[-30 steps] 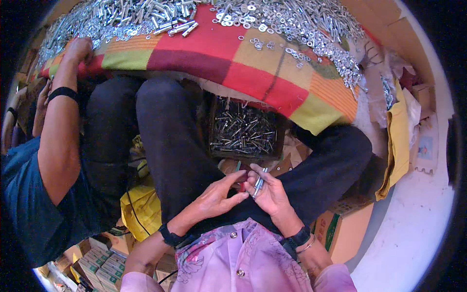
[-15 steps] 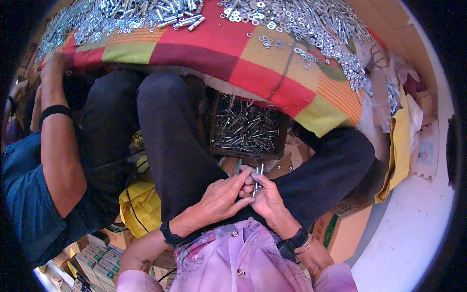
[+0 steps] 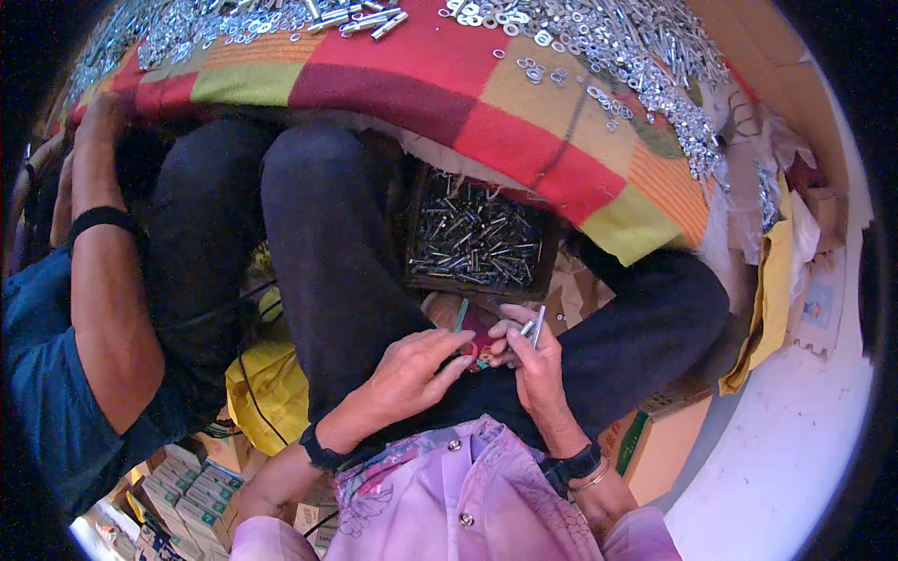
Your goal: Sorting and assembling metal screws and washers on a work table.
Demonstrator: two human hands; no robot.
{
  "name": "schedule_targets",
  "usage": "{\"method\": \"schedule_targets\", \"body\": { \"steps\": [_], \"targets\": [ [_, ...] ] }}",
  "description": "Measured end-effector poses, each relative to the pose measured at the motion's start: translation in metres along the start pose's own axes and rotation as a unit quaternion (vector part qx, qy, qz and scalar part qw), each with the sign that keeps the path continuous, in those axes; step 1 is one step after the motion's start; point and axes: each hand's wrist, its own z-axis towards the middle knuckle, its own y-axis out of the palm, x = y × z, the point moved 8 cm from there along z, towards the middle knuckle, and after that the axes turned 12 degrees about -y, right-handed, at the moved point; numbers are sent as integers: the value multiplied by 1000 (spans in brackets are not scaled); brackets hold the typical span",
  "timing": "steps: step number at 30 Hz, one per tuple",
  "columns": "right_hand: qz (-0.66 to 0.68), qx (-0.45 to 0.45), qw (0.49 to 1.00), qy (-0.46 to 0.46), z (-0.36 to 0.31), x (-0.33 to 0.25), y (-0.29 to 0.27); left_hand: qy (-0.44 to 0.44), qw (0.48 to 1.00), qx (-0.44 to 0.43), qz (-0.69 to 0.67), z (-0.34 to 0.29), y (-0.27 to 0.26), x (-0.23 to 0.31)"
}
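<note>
Item: assembly of small fasteners, seated. We held our right hand (image 3: 538, 369) over the lap, its fingers pinching a slim metal bolt (image 3: 535, 327) upright at the tips. Our left hand (image 3: 412, 374) lay just beside it, fingers stretched together and touching the right fingertips, holding nothing we could make out. We judged the step as fitting a piece onto the bolt; the next move called for steady alignment at the bolt's end.

Count: one bolt in hand; one dark tray (image 3: 479, 236) of bolts beyond the hands, too many to count; loose washers and bolts (image 3: 599, 47) heaped on one striped blanket (image 3: 449, 84); one neighbouring person's arm (image 3: 103, 290) at left.
</note>
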Motion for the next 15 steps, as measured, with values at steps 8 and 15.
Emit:
{"method": "schedule_targets", "body": {
  "steps": [8, 15],
  "targets": [
    [-273, -11, 953, -134, 11, -28, -3, -33, 998, -52, -16, -1, 0, -6],
    [-51, 32, 984, 165, 55, 33, -11, -49, 997, -57, 16, 3, 5, -11]
  ]
}}
